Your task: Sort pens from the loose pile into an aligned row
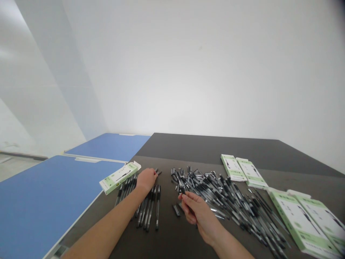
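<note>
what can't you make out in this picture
Middle of the pen in the right hand: head view, hidden by that hand.
What lies under the left hand: head view, hidden by it.
Part of the rightmost box: head view, cut off by the right edge.
Small print on the left box: head view, too small to read.

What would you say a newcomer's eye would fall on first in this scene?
Most likely the sprawling heap of slim black-and-clear pens on the dark tabletop, beyond and to the right of the right hand. Next, the flat green-and-white cardboard boxes might stand out: four along the heap's far and right sides, one by the left hand. The bright blue table surfaces at the left also draw the eye.
</note>
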Demonstrator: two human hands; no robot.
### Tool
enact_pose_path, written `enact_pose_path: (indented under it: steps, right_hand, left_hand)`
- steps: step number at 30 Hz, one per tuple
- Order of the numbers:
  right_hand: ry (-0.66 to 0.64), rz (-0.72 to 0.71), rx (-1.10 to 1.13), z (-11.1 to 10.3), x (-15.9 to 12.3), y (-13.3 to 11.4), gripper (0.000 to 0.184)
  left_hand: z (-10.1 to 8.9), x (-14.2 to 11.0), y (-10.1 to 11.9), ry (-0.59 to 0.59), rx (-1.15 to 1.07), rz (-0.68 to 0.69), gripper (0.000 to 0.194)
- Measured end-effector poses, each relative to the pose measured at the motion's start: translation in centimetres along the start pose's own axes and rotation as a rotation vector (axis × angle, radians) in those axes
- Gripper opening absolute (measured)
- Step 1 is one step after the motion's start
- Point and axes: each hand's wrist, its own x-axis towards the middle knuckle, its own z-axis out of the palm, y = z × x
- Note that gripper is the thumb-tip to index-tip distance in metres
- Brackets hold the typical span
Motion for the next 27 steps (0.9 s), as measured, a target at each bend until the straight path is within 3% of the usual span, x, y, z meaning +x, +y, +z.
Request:
enact_pose_path:
  steps: [4, 7, 11, 16, 20, 27]
  right_hand:
    - [0.062, -0.055, -0.138, -0.1, 0.0, 0.1, 0.029]
    - [0.149, -0.126, -0.388, -0.5, 0.3, 0.0, 0.034]
    - [0.269, -0.308, -0.898, -1.5, 0.7, -0.4, 0.032]
    - [0.196, -0.437, -1.287, -1.3, 0.0, -1.0, 0.024]
    - [0.134, -0.441, -1.413, -0.5, -0.6, -1.3, 0.023]
    - [0.131, -0.418, -1.434, -0.5, -0.6, -1.3, 0.023]
  left_hand:
    - [-0.6, -0.2, 0.5, -0.022, -0.015, 0.094, 0.013]
    - [-1.8, -1.4, 1.3, -0.012, -0.064, 0.166, 0.013]
    - [-3.7, -4.8, 2.1, -0.027, -0.182, 0.271, 0.02]
    - [-4.8, -9.1, 2.0, -0.035, -0.44, 0.336, 0.016]
    - [-5.0, -10.4, 1.8, -0.032, -0.481, 0.35, 0.014]
    - [-5.3, -10.3, 1.7, -0.027, -0.49, 0.365, 0.014]
